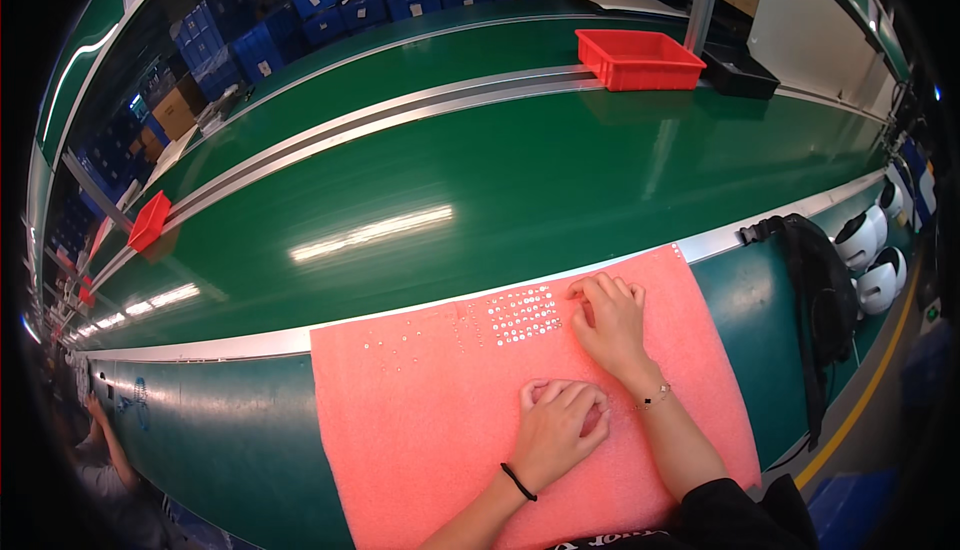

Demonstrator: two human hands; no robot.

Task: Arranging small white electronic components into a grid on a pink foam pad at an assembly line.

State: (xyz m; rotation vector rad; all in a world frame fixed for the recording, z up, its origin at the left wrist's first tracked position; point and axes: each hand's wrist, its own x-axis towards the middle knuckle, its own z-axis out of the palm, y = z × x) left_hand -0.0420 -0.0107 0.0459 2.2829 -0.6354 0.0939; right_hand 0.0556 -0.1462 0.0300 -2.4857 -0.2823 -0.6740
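Note:
A pink foam sheet [420,440] lies over the bench edge in front of me. On it, small shiny white round pieces [525,312] sit in close, even rows, with more scattered thinly to their left. My right hand [612,322] is just right of the rows, fingers bent and tips drawn together near the sheet; whatever they pinch is too small to make out. Lower down, my left hand [562,428] rests on the foam with its fingers curled inward, and its palm is hidden. A few more such pieces dot the sheet's far right corner.
Beyond the foam runs a green conveyor belt [480,180] with metal rails. A red bin [640,62] and a black tray [740,72] stand at its far right. A black strapped bag [810,300] and white rounded objects [875,260] are at right. Another person's arm [112,440] shows far left.

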